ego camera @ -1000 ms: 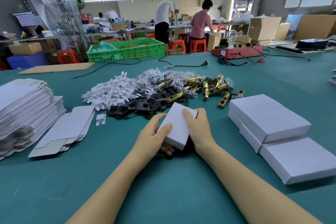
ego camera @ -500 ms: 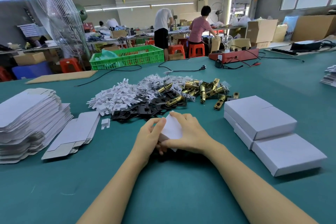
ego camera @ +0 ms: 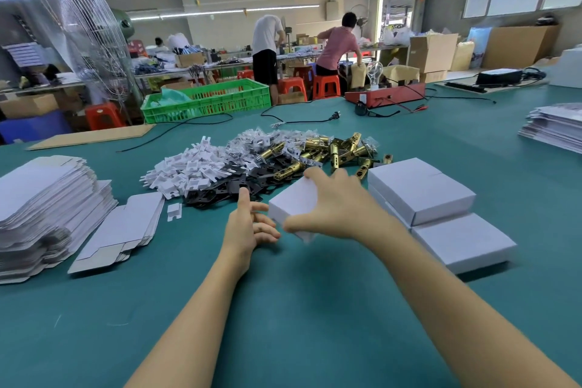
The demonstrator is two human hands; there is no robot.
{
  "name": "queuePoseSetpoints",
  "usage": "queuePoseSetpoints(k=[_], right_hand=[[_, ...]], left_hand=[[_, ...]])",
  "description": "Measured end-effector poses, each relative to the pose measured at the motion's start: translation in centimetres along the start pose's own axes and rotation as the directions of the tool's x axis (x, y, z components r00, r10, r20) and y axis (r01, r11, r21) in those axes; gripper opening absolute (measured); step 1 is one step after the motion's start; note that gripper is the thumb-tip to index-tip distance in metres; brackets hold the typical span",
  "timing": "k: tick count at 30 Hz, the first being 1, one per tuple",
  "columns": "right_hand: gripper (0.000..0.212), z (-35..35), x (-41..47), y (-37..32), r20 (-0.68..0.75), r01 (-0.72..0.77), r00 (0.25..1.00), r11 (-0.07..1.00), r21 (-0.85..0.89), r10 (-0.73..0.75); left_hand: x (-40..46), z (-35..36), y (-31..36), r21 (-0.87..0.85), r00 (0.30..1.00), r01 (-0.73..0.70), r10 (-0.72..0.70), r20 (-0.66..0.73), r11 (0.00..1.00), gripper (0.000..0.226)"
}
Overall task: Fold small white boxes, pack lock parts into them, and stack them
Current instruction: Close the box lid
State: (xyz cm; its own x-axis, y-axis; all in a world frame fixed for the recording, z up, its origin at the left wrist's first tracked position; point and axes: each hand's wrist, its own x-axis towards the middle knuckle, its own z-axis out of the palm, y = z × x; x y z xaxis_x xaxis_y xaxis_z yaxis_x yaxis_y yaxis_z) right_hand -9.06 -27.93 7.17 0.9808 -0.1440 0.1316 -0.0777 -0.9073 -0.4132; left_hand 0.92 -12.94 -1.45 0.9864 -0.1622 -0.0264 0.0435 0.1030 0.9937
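Note:
My right hand [ego camera: 338, 208] grips a small closed white box [ego camera: 293, 203] from above, thumb at its near edge and fingers over its far edge, just above the green table. Beside the box's left side, my left hand [ego camera: 248, 224] hangs free with loosely curled fingers and holds nothing. Finished white boxes [ego camera: 422, 195] are stacked to the right. Behind the hands lie piles of white plastic pieces [ego camera: 185, 172], black plates [ego camera: 226, 189] and brass latch parts [ego camera: 333, 151]. Flat box blanks [ego camera: 47, 208] are stacked at the left.
A green crate [ego camera: 208, 101], a red device [ego camera: 384, 94] with cables and a black power cord [ego camera: 299, 120] sit at the table's far side. Another stack of blanks [ego camera: 554, 126] lies at the right edge. Two people work at benches behind.
My left hand has let go of the box and drawn back to the left. My right hand now carries the box alone, shifted a little to the right towards the stacked boxes.

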Motion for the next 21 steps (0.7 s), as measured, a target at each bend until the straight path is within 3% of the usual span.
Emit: queuePoseSetpoints(k=[5,10,16,21], right_hand=[[0.082,-4.7,-4.1,3.4,-0.150,-0.292,0.946,0.956,-0.012,0.287],[0.080,-5.9,-7.3,8.4,-0.091,-0.553,0.833,0.827,-0.103,0.546],[0.080,-4.9,-7.4,11.2,-0.084,-0.657,0.754,0.748,-0.091,0.652],[0.081,-3.8,-6.7,11.9,-0.122,-0.646,0.758,0.763,-0.010,0.641]], left_hand=[[0.1,0.1,-0.1,0.063,1.000,-0.003,0.002,0.014,0.998,0.071],[0.1,0.1,0.0,0.066,1.000,-0.007,0.007,-0.003,0.998,0.068],[0.1,0.1,0.0,0.050,0.999,-0.003,0.005,-0.032,0.999,0.064],[0.4,0.0,-0.1,0.043,0.999,0.000,0.002,-0.035,0.999,0.060]])
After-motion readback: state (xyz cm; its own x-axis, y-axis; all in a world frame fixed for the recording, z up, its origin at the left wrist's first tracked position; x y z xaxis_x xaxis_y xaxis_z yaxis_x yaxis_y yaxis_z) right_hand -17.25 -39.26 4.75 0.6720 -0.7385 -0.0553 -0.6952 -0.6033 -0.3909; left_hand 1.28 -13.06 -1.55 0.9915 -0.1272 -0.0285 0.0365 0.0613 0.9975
